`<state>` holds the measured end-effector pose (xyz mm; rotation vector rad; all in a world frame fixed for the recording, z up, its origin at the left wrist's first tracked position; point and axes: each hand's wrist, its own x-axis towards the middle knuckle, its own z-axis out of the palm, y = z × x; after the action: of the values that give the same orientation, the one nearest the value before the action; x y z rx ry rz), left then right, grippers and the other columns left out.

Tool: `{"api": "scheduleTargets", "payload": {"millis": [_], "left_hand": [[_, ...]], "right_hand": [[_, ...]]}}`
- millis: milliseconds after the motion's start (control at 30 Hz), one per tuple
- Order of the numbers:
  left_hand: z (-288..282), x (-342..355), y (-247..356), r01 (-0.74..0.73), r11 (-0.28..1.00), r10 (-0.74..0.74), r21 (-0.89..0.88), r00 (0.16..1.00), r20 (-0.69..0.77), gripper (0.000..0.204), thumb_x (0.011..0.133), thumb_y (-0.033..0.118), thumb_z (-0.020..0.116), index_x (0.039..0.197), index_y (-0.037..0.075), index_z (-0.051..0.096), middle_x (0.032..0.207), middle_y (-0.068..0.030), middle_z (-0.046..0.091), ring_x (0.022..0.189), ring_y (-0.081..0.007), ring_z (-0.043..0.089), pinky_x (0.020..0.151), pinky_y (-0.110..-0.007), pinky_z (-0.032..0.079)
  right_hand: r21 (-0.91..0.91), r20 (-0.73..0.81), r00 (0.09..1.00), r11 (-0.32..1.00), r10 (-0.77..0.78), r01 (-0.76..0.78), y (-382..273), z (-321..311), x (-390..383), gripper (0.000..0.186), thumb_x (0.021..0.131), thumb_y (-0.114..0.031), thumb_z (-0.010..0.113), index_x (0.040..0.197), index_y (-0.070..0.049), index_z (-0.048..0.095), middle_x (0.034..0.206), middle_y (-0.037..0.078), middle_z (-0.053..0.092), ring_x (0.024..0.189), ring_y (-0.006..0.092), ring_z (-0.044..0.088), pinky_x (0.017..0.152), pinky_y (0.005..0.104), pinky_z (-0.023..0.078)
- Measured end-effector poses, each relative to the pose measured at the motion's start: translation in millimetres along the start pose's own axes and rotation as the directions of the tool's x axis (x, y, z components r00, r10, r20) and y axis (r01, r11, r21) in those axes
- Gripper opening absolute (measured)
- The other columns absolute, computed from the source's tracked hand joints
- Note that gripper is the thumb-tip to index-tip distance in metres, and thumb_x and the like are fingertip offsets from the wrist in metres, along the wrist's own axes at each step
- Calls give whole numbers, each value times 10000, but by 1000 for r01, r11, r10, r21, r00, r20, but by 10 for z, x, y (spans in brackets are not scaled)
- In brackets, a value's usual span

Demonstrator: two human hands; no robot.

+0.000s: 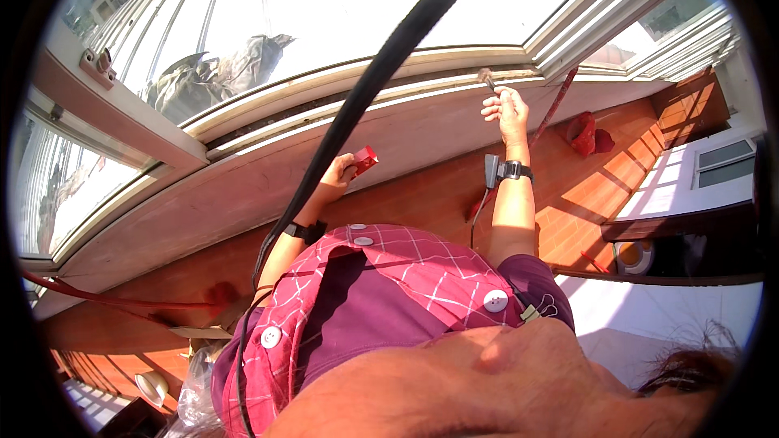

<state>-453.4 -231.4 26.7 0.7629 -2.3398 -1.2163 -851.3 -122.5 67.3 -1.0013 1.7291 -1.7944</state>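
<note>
My right hand [507, 109] grips a small brush [486, 78] by its dark handle, its light brown bristles at the window track [381, 101], which looks dark and dirty in places. My left hand [339, 170] holds a small red rectangular object [364, 158], possibly a scoop or box, below the sill [446, 89]. A black watch [513, 169] is on my right wrist, with a grey device [491, 171] and cable beside it. A thick black cable crosses the middle of the view, passing over the track.
Window frame [146, 138] to the left, with grey crumpled sheeting [203, 81] outside on a white corrugated roof. Red bag [582, 134] on the tiled floor [568, 186] at right, beside a wooden cabinet [682, 105]. Red hose [130, 300], plastic bag [203, 381] and white bowl [151, 386] at lower left.
</note>
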Motion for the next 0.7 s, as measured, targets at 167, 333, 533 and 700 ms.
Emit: {"api": "scheduleTargets", "payload": {"millis": [167,333,533,700], "left_hand": [[47,51,-372,46,997,-50,-69,996,-68,148,862,125,564,937,9,616,774,-186,634,742,-341,633,654,-384,473],[-74,141,-274,123,992,-122,-31,992,26,191,890,151,545,998,7,609,808,-187,650,766,-328,645,669,-377,481],[-25,-3,-406,107,993,-109,-53,993,-35,178,860,118,567,996,20,627,816,-176,651,768,-333,643,682,-370,496],[-26,-66,-608,67,998,-67,-7,991,-119,163,832,94,583,967,22,637,827,-176,649,769,-342,638,665,-391,496]], "right_hand": [[-359,-297,955,924,19,-131,-332,-777,468,331,962,-201,504,1191,38,528,813,156,642,604,195,658,464,274,528],[-296,-305,951,954,-43,-52,-357,-903,1211,396,955,-217,533,1196,97,508,829,169,648,631,212,672,477,287,544],[-519,-459,888,817,-19,-251,-18,-1169,1527,365,936,-217,424,897,97,605,645,175,634,465,230,624,366,304,504],[-570,-372,910,729,183,-379,-205,-1076,1525,341,897,-210,435,900,65,639,629,157,641,441,184,581,382,284,440]]}}
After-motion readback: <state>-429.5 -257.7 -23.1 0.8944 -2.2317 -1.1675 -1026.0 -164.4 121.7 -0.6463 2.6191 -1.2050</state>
